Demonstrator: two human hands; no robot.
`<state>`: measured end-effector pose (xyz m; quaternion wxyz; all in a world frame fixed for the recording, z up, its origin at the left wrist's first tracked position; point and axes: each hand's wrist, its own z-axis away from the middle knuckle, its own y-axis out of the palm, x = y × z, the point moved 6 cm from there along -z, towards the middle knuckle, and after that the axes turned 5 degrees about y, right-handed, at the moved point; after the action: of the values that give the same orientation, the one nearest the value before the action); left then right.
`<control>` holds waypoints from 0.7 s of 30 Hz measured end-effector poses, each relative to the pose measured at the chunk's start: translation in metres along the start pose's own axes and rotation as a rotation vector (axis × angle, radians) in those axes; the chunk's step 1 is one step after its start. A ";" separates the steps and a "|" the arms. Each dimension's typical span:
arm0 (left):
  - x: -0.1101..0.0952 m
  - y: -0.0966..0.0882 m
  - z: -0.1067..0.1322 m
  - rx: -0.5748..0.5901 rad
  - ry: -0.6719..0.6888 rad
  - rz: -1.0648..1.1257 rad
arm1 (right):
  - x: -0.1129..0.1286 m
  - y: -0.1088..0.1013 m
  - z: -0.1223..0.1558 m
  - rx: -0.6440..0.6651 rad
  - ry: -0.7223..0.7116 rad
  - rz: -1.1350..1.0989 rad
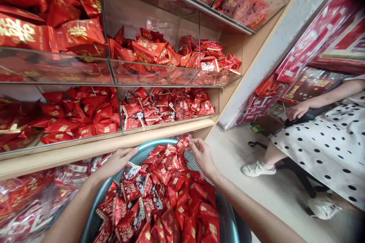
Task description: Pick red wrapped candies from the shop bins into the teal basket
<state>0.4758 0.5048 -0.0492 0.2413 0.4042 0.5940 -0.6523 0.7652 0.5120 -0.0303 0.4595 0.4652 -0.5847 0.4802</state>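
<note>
A teal plastic basket full of small red candy packets with gold print sits in front of me. At its far right side, my right hand pinches a red candy packet between thumb and fingertips. My left hand is at the basket's far left rim, fingers stretched out, holding no packet. Some packets in the basket have white film-strip edges and dark pictures. Just beyond the basket runs the wooden front edge of the shelf.
Glass-divided shelf bins hold red packets, with film-edged ones in a lower bin. Clear bags of red goods lie below at left. To the right, a person in a dotted skirt sits on a wheeled chair near red hanging goods.
</note>
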 end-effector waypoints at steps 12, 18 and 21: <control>-0.002 -0.002 0.001 -0.015 -0.014 -0.034 | 0.007 -0.010 0.007 -0.051 -0.137 0.481; 0.002 0.000 -0.001 0.001 0.018 -0.016 | 0.005 -0.010 0.008 -0.044 -0.179 0.451; 0.001 0.000 -0.001 0.005 -0.001 -0.018 | 0.002 -0.008 0.006 0.013 -0.132 0.331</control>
<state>0.4757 0.5056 -0.0496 0.2346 0.3994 0.5957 -0.6562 0.7720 0.5045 -0.0280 0.3318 0.3962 -0.6792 0.5212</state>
